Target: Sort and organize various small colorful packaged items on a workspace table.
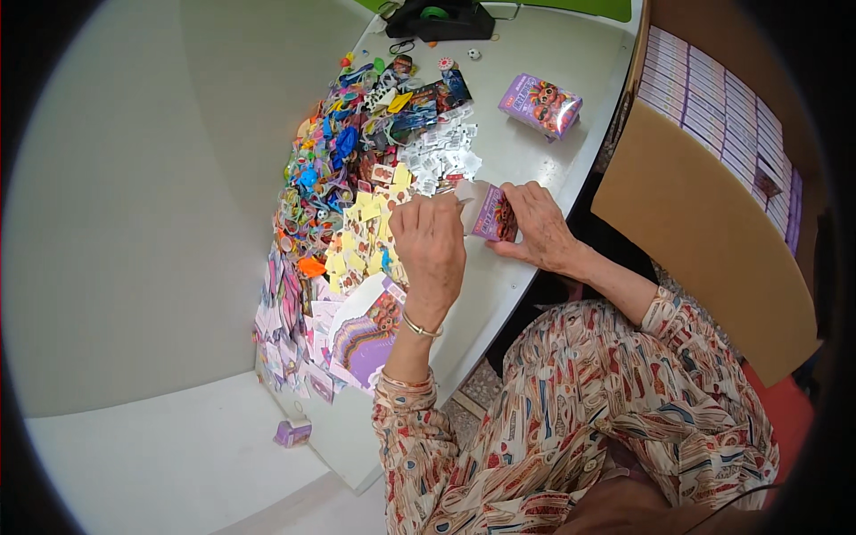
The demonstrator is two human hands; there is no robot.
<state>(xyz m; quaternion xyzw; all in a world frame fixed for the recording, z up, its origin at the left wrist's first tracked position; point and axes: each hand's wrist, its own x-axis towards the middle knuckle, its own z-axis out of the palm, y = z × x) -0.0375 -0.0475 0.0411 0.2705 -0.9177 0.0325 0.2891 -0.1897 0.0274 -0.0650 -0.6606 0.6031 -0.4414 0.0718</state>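
Note:
A small purple printed cardboard box (493, 214) is held over the table, its white flaps open toward the left. My right hand (542, 229) grips it, the thumb below and the fingers along the far side. At the open end is my left hand (429, 245), its fingers curled together in a pinch. What they hold, if anything, is hidden behind the knuckles. Just left of this hand lie yellow and white printed paper slips (361, 234). Silver-white packets (441, 152) lie beyond it. A fanned stack of purple flat cartons (367, 352) rests beside my left wrist.
A heap of small colourful toys (334, 143) runs along the table's left side. A purple box (542, 105) stands at the far right, a black tape dispenser (437, 20) at the back. At right, a large brown carton (704, 232) holds rows of boxes. One small purple box (292, 433) sits lower left.

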